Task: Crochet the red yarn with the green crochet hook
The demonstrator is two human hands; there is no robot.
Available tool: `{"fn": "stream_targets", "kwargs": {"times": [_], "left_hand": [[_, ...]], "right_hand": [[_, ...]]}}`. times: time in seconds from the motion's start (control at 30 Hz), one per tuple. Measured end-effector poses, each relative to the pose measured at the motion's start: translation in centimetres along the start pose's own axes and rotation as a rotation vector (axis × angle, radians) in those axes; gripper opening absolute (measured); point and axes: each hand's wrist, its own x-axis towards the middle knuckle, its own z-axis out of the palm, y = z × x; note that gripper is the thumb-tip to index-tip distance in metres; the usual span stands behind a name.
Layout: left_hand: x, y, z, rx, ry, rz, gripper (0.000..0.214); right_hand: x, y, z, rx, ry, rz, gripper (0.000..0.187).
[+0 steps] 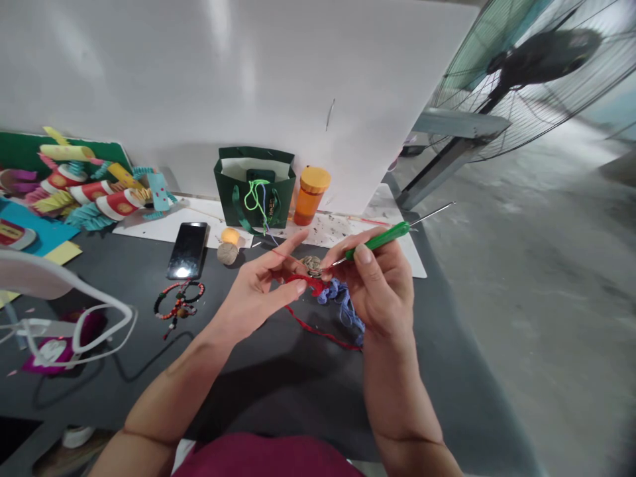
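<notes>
My right hand (382, 278) is closed round a green-handled crochet hook (382, 238), whose metal shaft sticks out to the upper right. The hook's tip meets a small red crochet piece (312, 283). My left hand (261, 285) pinches that red piece between thumb and fingers, index finger stretched out with red yarn (318, 331) over it. The red yarn trails down onto the dark table (278, 371). A bunch of blue yarn (342, 298) lies under my right hand. A small brownish ball (312, 264) sits just behind the fingers.
A green gift bag (254, 189) and an orange jar (309, 195) stand at the back by a white board. A phone (187, 258), a beaded bracelet (177, 303), two small yarn balls (228, 246) and paper-cup crafts (94, 192) lie left. A big fan (536, 73) stands right.
</notes>
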Motion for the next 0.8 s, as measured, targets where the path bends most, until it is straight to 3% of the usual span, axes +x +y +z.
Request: {"fn": "stream_targets", "kwargs": {"times": [0.1,0.2,0.57,0.8], "left_hand": [[0.1,0.0,0.0,0.006,0.005,0.023,0.025],[0.1,0.02,-0.02,0.013,0.013,0.021,0.018],[0.03,0.1,0.01,-0.004,0.01,0.004,0.055],[-0.11,0.04,-0.09,0.031,0.012,-0.002,0.057]], "right_hand": [[-0.08,-0.07,-0.27,-0.024,-0.013,0.001,0.016],[-0.19,-0.23,-0.33,-0.044,-0.042,-0.005,0.015],[-0.39,-0.67,-0.12,-0.098,-0.055,-0.005,0.016],[-0.38,-0.5,-0.15,-0.097,-0.048,-0.015,0.017]]}}
